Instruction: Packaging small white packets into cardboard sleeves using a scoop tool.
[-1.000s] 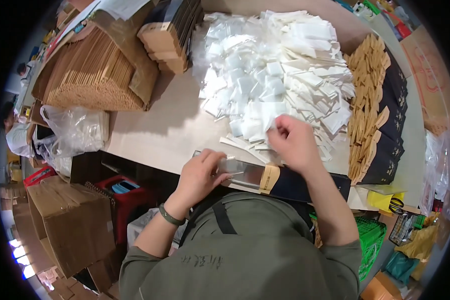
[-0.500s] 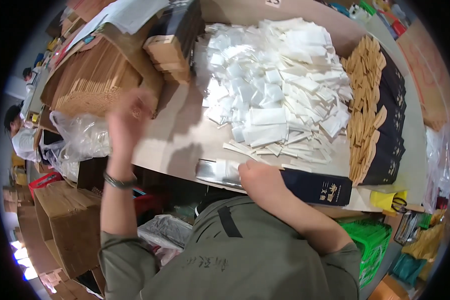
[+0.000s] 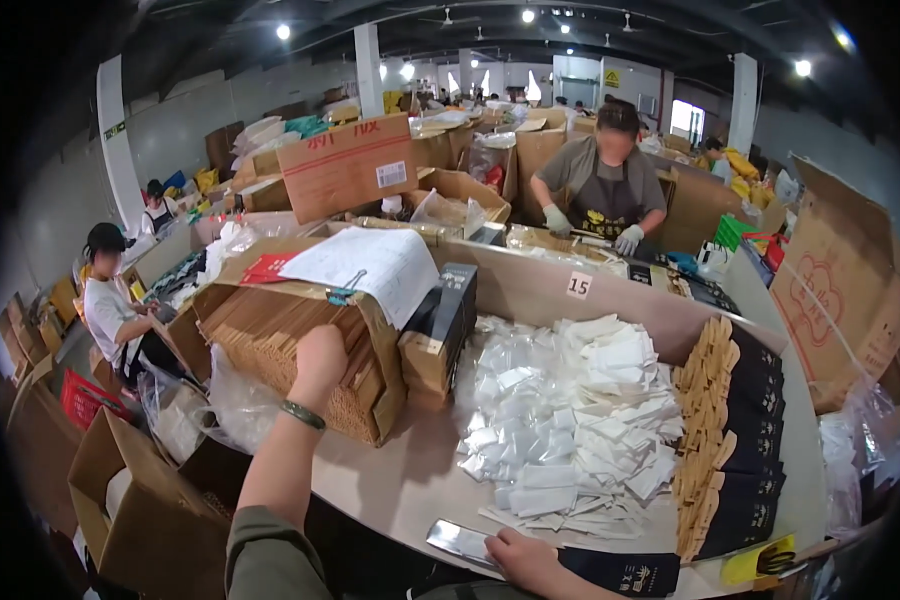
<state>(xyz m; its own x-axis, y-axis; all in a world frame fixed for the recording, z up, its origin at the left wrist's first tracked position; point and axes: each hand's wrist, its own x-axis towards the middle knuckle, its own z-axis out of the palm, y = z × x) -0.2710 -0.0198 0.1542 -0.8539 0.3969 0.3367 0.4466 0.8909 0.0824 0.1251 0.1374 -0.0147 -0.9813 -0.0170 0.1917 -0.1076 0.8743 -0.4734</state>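
My left hand (image 3: 321, 362) is closed like a fist against a dense stack of thin brown cardboard pieces (image 3: 260, 335), packed in an open carton. The fingertips are hidden, so what they hold cannot be seen. At the table's near edge, my right hand (image 3: 526, 560) grips a long flat packet (image 3: 620, 571), dark blue at its right end. A silvery strip (image 3: 460, 540) sticks out left of that hand; whether it is one piece with the packet is unclear. Beyond it lies a big heap of white packets (image 3: 610, 420) and clear-wrapped packets (image 3: 515, 400).
Tan slips (image 3: 705, 430) and dark printed sleeves (image 3: 755, 450) line the right side. A dark box (image 3: 440, 325) stands beside the carton, papers (image 3: 365, 265) on top. Scissors (image 3: 775, 560) sit in a yellow holder. A co-worker (image 3: 610, 180) works beyond the partition (image 3: 510, 285).
The view has tilted up, bringing the room and the co-worker in. My left hand, blurred near the carton before, now rests against the brown stack. My right hand stays at the packet.
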